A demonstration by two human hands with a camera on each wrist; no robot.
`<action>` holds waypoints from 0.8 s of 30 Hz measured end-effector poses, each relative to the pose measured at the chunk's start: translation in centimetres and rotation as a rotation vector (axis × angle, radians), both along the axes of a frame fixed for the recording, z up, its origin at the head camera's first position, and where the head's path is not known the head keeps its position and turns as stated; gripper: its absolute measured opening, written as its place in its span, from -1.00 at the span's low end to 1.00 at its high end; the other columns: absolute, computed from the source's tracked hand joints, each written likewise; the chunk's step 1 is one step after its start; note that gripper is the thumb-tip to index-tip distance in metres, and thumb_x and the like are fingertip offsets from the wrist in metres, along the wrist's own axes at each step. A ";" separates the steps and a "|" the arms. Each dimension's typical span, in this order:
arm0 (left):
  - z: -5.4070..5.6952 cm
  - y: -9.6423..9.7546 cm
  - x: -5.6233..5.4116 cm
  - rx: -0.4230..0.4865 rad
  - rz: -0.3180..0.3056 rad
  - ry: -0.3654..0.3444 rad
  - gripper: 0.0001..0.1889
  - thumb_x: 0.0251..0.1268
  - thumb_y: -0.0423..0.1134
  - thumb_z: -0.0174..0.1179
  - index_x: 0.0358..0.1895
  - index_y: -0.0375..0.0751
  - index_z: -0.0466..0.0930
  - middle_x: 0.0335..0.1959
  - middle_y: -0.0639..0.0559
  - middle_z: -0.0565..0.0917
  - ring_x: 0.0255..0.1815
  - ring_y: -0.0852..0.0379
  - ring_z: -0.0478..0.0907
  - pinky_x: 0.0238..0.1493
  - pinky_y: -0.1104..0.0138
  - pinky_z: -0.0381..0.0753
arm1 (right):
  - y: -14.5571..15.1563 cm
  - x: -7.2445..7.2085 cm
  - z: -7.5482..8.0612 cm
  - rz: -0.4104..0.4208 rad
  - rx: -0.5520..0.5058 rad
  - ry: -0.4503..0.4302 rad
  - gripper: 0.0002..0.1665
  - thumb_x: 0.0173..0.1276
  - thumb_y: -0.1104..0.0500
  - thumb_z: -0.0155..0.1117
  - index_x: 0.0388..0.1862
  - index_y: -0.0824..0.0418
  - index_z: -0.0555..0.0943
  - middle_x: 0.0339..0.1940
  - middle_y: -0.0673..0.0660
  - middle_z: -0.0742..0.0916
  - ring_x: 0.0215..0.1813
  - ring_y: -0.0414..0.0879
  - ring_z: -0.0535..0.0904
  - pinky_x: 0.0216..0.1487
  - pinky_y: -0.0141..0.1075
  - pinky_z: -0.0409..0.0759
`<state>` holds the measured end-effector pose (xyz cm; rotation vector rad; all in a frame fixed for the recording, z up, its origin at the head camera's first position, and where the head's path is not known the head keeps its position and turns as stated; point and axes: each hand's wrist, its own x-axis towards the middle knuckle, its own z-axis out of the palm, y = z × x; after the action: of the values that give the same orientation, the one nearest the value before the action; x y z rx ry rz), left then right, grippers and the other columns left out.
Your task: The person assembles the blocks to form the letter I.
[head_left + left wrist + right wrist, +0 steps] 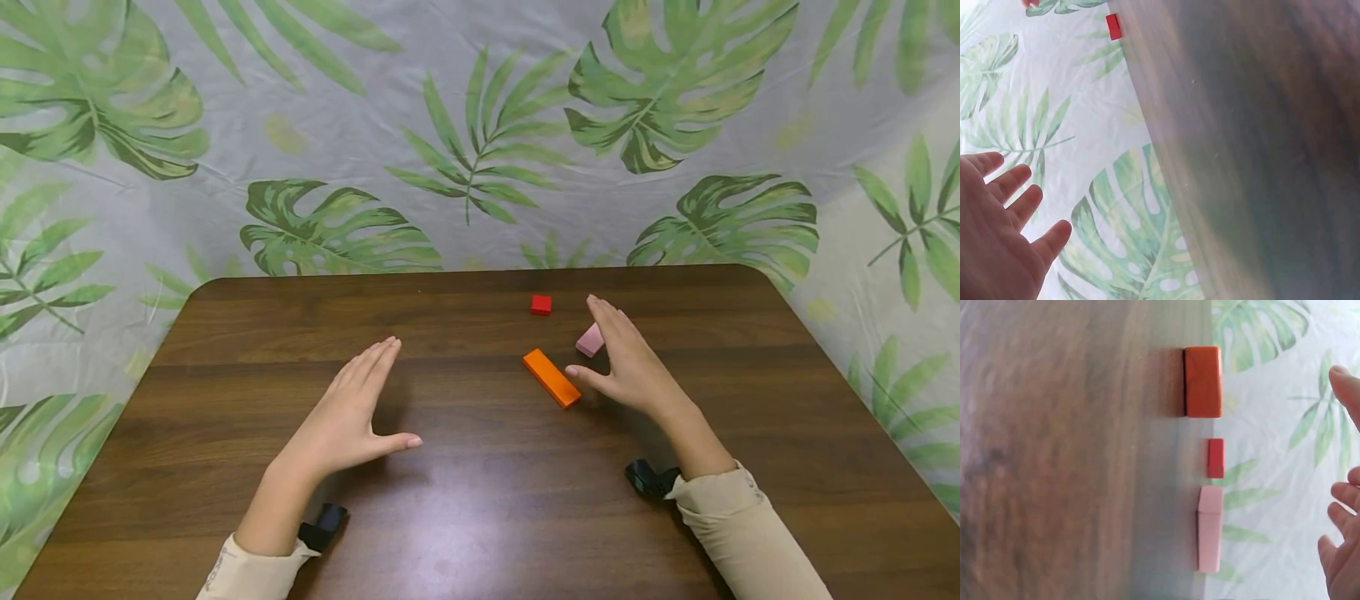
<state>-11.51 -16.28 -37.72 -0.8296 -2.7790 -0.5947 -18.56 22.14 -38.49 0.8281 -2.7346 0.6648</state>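
In the head view, my left hand hovers over the left half of the table, fingers straight and thumb spread, holding nothing. My right hand is held above the right half, also with straight fingers and nothing gripped. Just left of its thumb lies a long orange block. A pink block is partly hidden behind the right hand; the right wrist view shows the pink block at fuller length. Farther back, a small red block sits apart from the other two.
The dark wooden table has rounded far corners. Behind it hangs a pale cloth printed with green leaves. A black wrist strap shows on the left arm, another black strap on the right.
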 end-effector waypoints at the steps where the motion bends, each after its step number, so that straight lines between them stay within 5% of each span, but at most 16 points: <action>1: -0.1 0.1 0.0 0.010 0.000 -0.009 0.19 -0.22 0.42 0.16 0.42 -0.15 -0.21 0.40 -0.03 -0.02 0.37 -0.01 -0.08 0.29 0.10 -0.09 | 0.1 -0.1 -0.1 -0.009 -0.009 -0.006 0.16 0.06 -0.17 0.32 0.42 0.28 -0.09 0.40 0.22 0.10 0.39 0.09 -0.06 0.32 -0.06 -0.11; 13: -0.6 0.7 0.3 0.138 0.010 -0.103 0.16 -0.19 0.34 0.23 0.43 -0.02 -0.27 0.40 0.03 -0.04 0.37 0.04 -0.09 0.25 0.04 0.02 | 0.9 -0.8 -1.2 -0.109 -0.135 -0.130 0.10 0.11 -0.17 0.26 0.45 0.09 -0.14 0.42 0.17 0.06 0.38 0.11 -0.02 0.22 0.11 0.05; 24: -1.4 1.4 0.3 0.251 0.031 -0.216 0.13 -0.15 0.14 0.35 0.42 0.09 -0.28 0.40 0.01 -0.07 0.37 0.00 -0.09 0.17 -0.07 0.13 | 1.8 -1.3 -2.6 -0.162 -0.175 -0.146 0.05 0.13 -0.11 0.28 0.42 0.23 -0.04 0.38 0.25 0.13 0.34 0.17 0.05 0.21 0.11 0.08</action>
<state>-11.22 -14.85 -39.14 -0.7037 -2.8148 -1.0587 -19.90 23.96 -41.06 0.5319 -2.7805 0.9467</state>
